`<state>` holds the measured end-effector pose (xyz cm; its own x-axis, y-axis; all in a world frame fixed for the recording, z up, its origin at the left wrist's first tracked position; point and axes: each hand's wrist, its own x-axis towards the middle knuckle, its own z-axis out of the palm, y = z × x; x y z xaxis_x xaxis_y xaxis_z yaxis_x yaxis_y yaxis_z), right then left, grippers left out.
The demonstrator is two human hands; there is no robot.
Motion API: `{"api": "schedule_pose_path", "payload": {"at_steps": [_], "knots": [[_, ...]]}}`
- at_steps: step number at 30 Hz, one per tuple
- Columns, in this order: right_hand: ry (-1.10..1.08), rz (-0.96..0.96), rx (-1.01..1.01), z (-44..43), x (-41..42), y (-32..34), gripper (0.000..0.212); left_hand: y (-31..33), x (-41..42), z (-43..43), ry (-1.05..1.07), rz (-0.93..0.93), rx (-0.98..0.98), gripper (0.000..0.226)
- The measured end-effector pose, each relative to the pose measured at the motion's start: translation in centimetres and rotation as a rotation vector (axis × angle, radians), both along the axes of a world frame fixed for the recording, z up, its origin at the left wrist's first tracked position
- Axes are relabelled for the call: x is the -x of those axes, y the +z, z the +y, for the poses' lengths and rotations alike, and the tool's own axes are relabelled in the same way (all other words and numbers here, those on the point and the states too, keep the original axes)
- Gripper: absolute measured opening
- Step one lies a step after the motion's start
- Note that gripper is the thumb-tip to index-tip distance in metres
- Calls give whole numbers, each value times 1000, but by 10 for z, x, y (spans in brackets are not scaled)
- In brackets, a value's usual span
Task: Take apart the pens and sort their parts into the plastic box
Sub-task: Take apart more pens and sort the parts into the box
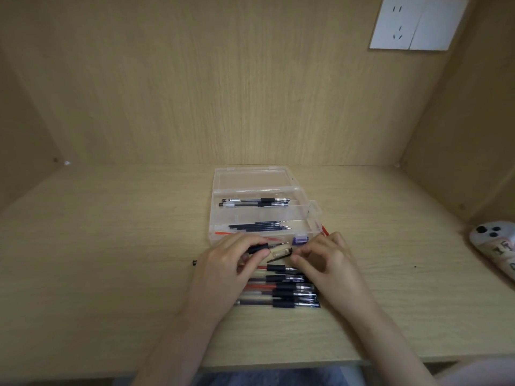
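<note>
A clear plastic box (305, 203) stands open in the middle of the desk. Its back compartment holds pen barrels (255, 202) and its front compartment holds dark refills (259, 226). My left hand (223, 270) grips a pen (260, 248) by its black rubber grip, the bared refill tip pointing right. My right hand (326, 261) is just right of the tip, fingers curled beside a clear pen cap (280, 254); whether it holds the cap I cannot tell. Several whole pens (281, 291) lie in a row under both hands.
A small purple piece (299, 240) lies by the box's front right corner, and a red refill (325, 230) pokes out beside it. A tiny black part (194, 262) rests on the desk at left. A phone (498, 246) lies at the far right. A wall socket (418, 22) is above.
</note>
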<state>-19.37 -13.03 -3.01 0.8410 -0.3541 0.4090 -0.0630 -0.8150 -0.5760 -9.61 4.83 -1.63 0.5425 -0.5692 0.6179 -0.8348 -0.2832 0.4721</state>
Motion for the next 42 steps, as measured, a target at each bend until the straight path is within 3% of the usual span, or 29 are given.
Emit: {"api": "schedule_pose_path", "payload": {"at_steps": [4, 10, 20, 23, 26, 29, 36, 42], "knots": [[31, 11, -23, 0, 0, -1, 11, 1, 1, 0, -21, 0, -8, 27], [134, -108, -454, 5, 3, 14, 18, 2, 2, -2, -51, 3, -24, 28], [244, -208, -815, 8, 2, 21, 7, -2, 3, -3, -84, 31, 20, 26], [204, -341, -1103, 4, 3, 24, 17, 0, 3, -1, -78, 59, 41, 23], [119, -526, -1271, -9, 6, 39, 6, 0, 3, 0, -77, 49, 8, 24], [-62, -504, -1142, -36, 6, 53, 11, 1, 3, 0, -67, 19, -25, 24], [-342, 50, -541, -64, -11, 44, 12, 1, 5, 1, -67, 16, -65, 25], [-370, 165, -298, -55, -18, 34, 13, -1, 4, 1, -73, 26, -60, 24]]}}
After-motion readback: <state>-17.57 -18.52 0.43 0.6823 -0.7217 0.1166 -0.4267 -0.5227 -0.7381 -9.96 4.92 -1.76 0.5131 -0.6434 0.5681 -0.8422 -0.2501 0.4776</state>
